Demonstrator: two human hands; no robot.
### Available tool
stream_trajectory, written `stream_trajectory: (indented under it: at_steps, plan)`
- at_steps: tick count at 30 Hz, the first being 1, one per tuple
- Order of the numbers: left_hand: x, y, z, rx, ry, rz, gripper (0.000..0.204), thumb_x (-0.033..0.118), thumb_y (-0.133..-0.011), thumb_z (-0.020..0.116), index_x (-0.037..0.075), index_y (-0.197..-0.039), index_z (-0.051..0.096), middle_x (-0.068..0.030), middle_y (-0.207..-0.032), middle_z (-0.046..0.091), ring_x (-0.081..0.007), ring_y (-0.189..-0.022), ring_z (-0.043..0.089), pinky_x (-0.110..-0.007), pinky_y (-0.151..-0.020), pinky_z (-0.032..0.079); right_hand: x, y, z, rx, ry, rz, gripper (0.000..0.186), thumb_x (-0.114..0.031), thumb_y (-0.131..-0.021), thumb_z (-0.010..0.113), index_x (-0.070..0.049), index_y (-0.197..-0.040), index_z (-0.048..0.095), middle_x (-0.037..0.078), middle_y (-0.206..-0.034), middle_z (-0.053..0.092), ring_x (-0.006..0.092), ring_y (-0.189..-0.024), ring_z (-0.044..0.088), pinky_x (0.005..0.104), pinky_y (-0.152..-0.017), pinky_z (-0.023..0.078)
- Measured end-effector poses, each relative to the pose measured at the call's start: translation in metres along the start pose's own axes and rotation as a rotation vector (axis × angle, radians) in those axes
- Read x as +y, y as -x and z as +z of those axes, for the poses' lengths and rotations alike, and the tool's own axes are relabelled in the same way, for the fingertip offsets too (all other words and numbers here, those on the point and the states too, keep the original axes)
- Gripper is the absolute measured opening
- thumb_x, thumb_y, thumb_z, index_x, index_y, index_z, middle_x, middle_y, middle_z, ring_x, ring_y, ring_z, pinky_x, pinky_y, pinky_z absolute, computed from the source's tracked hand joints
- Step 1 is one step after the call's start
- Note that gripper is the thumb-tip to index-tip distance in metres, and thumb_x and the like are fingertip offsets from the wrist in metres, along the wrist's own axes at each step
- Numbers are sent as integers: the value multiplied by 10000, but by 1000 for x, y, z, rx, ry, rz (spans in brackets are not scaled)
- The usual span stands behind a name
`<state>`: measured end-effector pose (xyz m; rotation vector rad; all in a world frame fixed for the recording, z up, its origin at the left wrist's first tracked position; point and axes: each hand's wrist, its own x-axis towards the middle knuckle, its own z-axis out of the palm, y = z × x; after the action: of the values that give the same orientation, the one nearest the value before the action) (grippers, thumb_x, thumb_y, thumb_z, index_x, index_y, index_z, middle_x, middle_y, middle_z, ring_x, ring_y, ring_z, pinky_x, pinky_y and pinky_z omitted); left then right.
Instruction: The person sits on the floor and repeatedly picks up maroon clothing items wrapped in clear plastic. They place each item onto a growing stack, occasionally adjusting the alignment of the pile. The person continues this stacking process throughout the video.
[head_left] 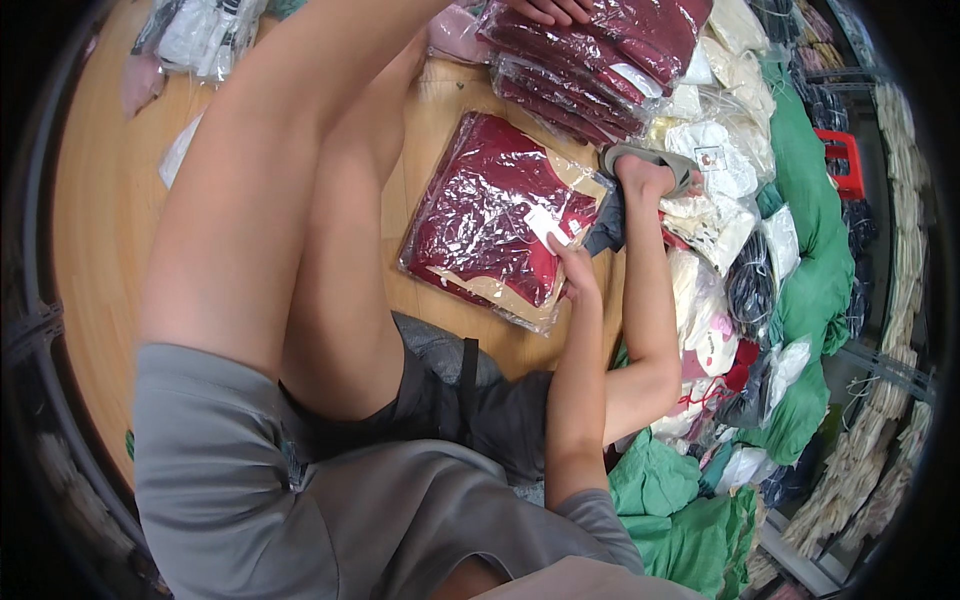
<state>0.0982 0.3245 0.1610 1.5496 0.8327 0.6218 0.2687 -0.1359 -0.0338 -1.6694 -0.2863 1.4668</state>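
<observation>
A maroon garment folded in a clear plastic bag (480, 200) lies on the wooden floor in front of me. Tan panels show at its edges, and a white tag (544, 224) sits on its right part. My right hand (577, 272) is closed on the bag's right edge, thumb on top beside the tag; its other fingers are partly hidden. At the top edge, my left hand (550, 10) rests with fingers extended on a stack of similar maroon bagged garments (600, 70). The picture's edge cuts off part of that hand.
My sandalled right foot (655, 170) stands beside the bag, over dark cloth. White bagged items (710, 150) and green sacking (800, 220) heap along the right, before racks of stacked goods (895, 250). A red plastic piece (840, 165) shows there. More bags (205, 40) lie upper left.
</observation>
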Motion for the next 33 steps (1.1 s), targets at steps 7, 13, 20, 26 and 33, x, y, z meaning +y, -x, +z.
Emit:
stream_trajectory:
  at_steps: [7, 13, 20, 26, 33]
  plan:
    - [-18, -5, -9, 287, -78, 28, 385, 399, -913, 749, 32, -799, 752, -92, -606, 656, -223, -502, 613, -332, -469, 484, 19, -19, 10, 202, 196, -377, 512, -172, -924, 793, 29, -1341, 574, 114, -1244, 700, 201, -1084, 684, 348, -902, 561]
    - [-26, -4, -13, 562, -276, 106, 590, 424, -756, 864, -59, -1052, 700, -178, -864, 734, -293, -674, 690, -425, -558, 559, -2, -15, 15, 616, 492, -327, 793, -375, -809, 884, 37, -1385, 528, 162, -1234, 645, 226, -1055, 634, 345, -922, 519]
    - [-19, -4, -25, 24, -79, -142, 524, 417, -909, 777, 10, -1213, 648, -140, -1102, 691, -151, -895, 670, -350, -686, 551, -16, -8, 15, 660, 300, -582, 670, -374, -908, 809, 36, -1369, 548, 184, -1266, 619, 253, -1151, 606, 363, -1015, 481]
    - [32, 62, -20, -607, -83, -281, 374, 391, -942, 772, 70, -1123, 705, -36, -964, 735, -66, -726, 653, -230, -615, 527, -87, 27, 27, 211, -386, -554, 720, -522, -1070, 507, 28, -1515, 371, 251, -1443, 541, 359, -1311, 568, 445, -1091, 470]
    - [28, 69, 17, -266, 67, -243, 458, 411, -996, 695, 59, -1286, 656, -61, -1269, 702, -171, -1084, 701, -355, -931, 580, -163, 38, 53, -53, -619, -635, 862, -655, -1003, 525, -36, -1566, 315, 242, -1530, 444, 411, -1401, 460, 515, -1192, 374]
